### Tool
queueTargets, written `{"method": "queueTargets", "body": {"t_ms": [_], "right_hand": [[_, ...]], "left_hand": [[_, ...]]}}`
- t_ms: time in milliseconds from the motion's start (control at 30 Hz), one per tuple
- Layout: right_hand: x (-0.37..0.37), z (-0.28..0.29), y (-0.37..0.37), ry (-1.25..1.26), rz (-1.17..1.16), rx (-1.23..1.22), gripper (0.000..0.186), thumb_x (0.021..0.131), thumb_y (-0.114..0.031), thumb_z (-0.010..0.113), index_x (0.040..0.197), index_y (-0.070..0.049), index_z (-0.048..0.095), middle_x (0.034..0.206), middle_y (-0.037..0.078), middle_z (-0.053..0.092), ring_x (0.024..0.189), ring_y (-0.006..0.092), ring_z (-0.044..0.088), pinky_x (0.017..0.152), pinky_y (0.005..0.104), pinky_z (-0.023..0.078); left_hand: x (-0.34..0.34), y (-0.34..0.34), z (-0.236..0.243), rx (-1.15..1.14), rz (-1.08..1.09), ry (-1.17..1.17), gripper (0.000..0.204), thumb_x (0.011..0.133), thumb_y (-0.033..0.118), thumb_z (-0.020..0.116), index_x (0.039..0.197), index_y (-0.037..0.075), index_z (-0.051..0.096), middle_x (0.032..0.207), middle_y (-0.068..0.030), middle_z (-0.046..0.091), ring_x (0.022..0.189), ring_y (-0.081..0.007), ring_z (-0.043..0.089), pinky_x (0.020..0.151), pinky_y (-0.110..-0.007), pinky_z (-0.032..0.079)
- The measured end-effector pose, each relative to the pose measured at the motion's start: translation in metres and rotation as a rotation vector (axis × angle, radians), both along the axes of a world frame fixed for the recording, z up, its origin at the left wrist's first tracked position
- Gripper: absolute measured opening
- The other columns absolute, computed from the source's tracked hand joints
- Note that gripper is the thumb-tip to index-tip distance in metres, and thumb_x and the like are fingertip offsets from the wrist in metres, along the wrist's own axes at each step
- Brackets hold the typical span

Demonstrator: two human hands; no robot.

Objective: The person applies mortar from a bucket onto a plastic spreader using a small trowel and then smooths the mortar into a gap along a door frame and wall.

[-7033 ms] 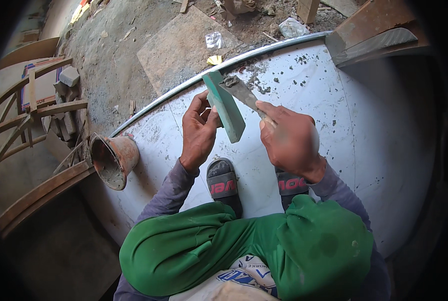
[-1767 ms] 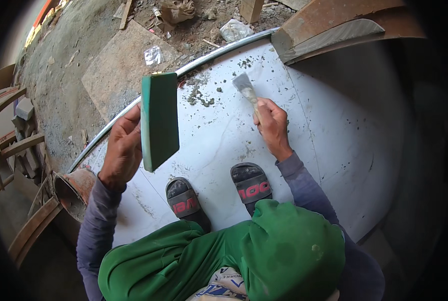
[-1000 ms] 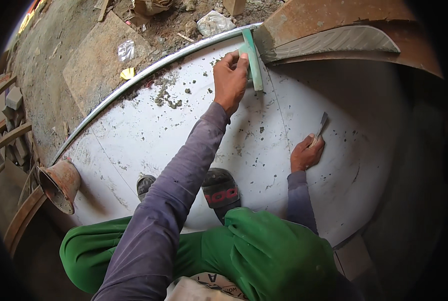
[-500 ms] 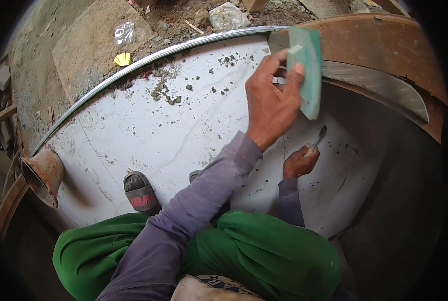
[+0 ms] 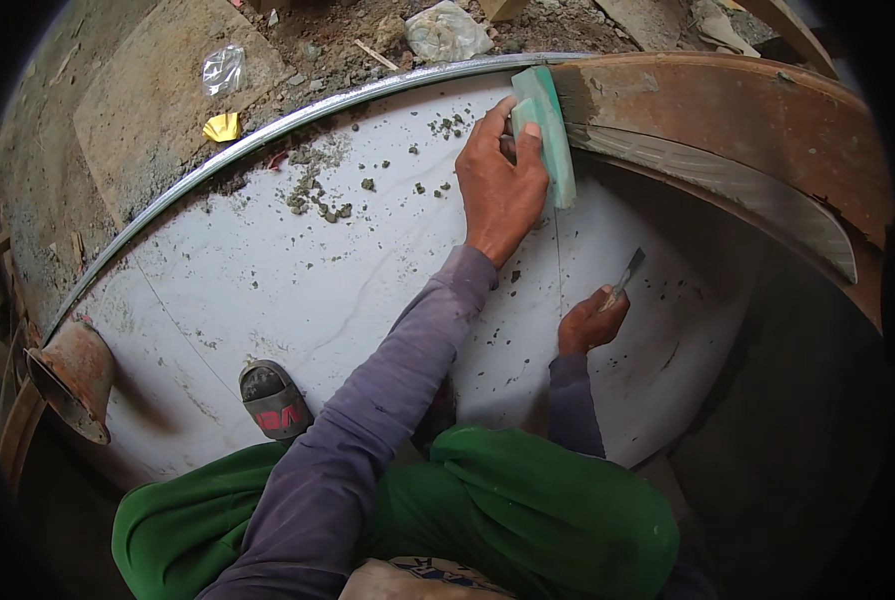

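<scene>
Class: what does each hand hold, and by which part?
Left hand: green block, fingers over its near edge. Right hand: small scraper, by its handle.

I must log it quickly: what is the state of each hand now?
Left hand: closed on the green block, pressed to the white surface.
Right hand: closed on a small metal scraper.

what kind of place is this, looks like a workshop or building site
Most likely an outdoor building site or rough yard. The white slab is flecked with mortar crumbs, rubble and litter lie on bare ground, and the left hand holds a green float.
</scene>
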State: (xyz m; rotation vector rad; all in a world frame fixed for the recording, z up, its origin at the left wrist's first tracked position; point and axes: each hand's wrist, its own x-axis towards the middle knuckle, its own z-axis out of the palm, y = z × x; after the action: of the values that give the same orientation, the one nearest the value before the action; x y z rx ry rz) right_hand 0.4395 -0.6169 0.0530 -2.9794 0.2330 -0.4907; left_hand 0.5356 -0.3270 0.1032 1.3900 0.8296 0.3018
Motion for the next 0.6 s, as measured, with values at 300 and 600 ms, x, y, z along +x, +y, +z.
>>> {"method": "queueTargets", "body": {"t_ms": [300, 600], "right_hand": [[-0.003, -0.005, 0.006, 0.041, -0.032, 0.048, 0.028, 0.107, -0.025, 0.058, 0.115, 0.002, 0.061, 0.108, 0.022, 0.066, 0.1, 0.0435, 0.067, 0.087, 0.0508, 0.053], [-0.004, -0.01, 0.006, 0.022, -0.053, 0.096, 0.029, 0.107, -0.026, 0.059, 0.114, 0.002, 0.061, 0.107, 0.022, 0.066, 0.099, 0.0437, 0.066, 0.087, 0.0514, 0.053]], "left_hand": [[-0.003, 0.0, 0.048, -0.008, -0.071, -0.215, 0.039, 0.102, 0.014, 0.067, 0.137, -0.003, 0.066, 0.11, -0.0147, 0.07, 0.094, -0.018, 0.068, 0.079, -0.033, 0.06], [-0.04, -0.004, 0.051, -0.453, 0.043, -0.278, 0.048, 0.103, 0.008, 0.064, 0.148, -0.001, 0.049, 0.125, -0.0171, 0.064, 0.107, -0.0224, 0.069, 0.089, -0.035, 0.063]]}}
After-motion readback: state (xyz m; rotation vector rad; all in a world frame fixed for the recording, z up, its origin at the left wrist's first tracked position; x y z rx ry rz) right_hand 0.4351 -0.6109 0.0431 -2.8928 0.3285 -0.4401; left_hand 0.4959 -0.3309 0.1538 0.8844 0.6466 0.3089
